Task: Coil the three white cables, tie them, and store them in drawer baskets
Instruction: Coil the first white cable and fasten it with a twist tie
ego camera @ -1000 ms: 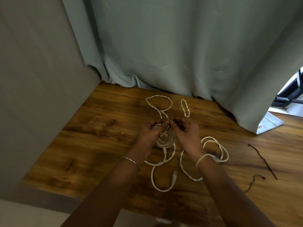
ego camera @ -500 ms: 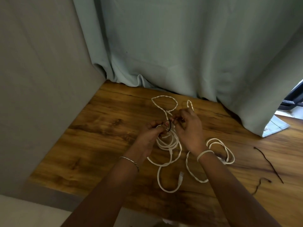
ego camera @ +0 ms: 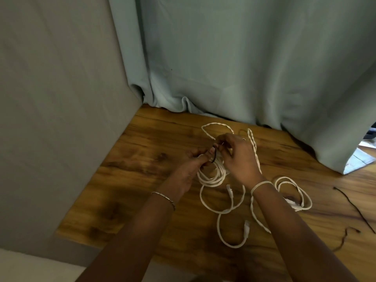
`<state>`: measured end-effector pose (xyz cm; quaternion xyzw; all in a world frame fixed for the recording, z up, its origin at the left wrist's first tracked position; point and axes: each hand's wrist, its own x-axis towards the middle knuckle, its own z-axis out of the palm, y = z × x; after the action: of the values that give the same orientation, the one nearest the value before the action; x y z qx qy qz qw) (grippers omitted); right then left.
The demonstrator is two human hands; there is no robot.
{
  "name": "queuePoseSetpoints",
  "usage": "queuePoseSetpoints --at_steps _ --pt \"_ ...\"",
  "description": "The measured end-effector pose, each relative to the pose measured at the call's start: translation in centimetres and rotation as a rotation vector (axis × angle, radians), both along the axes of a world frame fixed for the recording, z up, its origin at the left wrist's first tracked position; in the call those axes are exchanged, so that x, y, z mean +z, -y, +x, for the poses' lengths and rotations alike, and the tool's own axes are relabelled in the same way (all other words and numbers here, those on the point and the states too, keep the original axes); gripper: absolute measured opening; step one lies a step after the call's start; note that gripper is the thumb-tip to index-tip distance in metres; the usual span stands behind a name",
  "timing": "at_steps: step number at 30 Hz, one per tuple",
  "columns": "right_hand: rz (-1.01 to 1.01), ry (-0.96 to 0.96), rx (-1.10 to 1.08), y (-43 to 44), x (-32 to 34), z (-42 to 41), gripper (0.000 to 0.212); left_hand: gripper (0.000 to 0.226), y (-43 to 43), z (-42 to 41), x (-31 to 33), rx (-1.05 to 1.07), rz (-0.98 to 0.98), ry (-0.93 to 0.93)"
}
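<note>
1. The left hand [ego camera: 188,167] was closed round the top of the coiled white cable [ego camera: 212,177]. Its fingers were curled under the bundle and its thumb was pressed along it.
2. The right hand [ego camera: 238,157] was drawn into a tight pinch. Its fingertips gripped a thin black tie [ego camera: 213,159] that looped over the coil just where the two hands met.
3. From where I stood I couldn't tell whether the coil rested on the wooden table [ego camera: 142,159] or was held just above it. Its loose tail ran in wide curves toward the near edge and ended in a white plug [ego camera: 246,226].
4. A twisted white cable [ego camera: 215,124] lay behind the hands, close to the curtain. The hands partly covered it, and one strand ran down past the outer side of the right hand.
5. A third white cable [ego camera: 295,192] lay in loose loops just right of the right wrist, with the forearm hiding part of it.
6. Two spare black ties [ego camera: 354,206] lay farther right on the table, apart from the cables.
7. There was a thin metal bracelet [ego camera: 163,197] on the left wrist and a white band [ego camera: 261,184] on the right.
8. A pale green curtain [ego camera: 244,58] hung down to the back of the table, and a grey wall [ego camera: 61,98] closed off the left side.
</note>
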<state>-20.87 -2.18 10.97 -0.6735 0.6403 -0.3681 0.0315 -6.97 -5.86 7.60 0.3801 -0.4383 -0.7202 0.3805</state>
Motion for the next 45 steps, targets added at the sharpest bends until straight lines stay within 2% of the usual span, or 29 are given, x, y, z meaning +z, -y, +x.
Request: queuePoseSetpoints --at_steps 6,13,18,21,24,26,29,31,34,39,43,45 --pt "0.136 -0.005 0.080 1.2 0.1 1.3 0.020 0.013 1.2 1.8 -0.4 -0.011 0.007 -0.001" --pt "0.084 -0.050 0.007 1.5 0.5 2.1 0.015 0.016 1.8 2.2 -0.1 -0.034 0.079 -0.060" --pt "0.087 0.012 0.014 2.4 0.6 1.9 0.013 0.010 2.2 1.9 0.2 -0.019 0.057 -0.070" --pt "0.118 0.004 0.042 3.3 0.6 1.9 0.017 0.021 2.6 1.8 0.2 0.003 0.079 -0.061" --pt "0.113 0.096 0.008 4.3 1.2 1.6 0.019 0.008 3.0 1.7 0.0 0.041 0.076 -0.011" --pt "0.103 0.138 0.022 5.0 2.0 1.1 0.017 0.008 3.0 1.6 -0.5 0.067 0.085 0.006" --pt "0.211 0.082 0.093 5.7 2.9 0.6 0.010 0.008 3.0 1.2 -0.9 0.097 0.092 0.008" --pt "0.320 -0.001 0.117 5.9 2.6 0.4 0.015 0.022 3.2 0.9 -0.9 0.108 0.076 0.015" --pt "0.395 0.006 0.132 6.2 1.3 0.5 0.015 0.041 3.6 0.6 -0.6 0.108 0.069 0.022" --pt "0.305 0.035 0.080 6.5 0.5 0.8 0.010 0.026 3.9 0.5 -0.4 0.131 0.058 0.047" --pt "0.237 -0.015 0.067 6.8 0.2 0.8 0.007 0.030 4.2 0.3 0.0 0.147 0.019 0.071" --pt "0.182 -0.043 0.066 7.0 0.0 0.7 0.005 0.017 4.4 0.3 0.1 0.150 -0.006 0.084"
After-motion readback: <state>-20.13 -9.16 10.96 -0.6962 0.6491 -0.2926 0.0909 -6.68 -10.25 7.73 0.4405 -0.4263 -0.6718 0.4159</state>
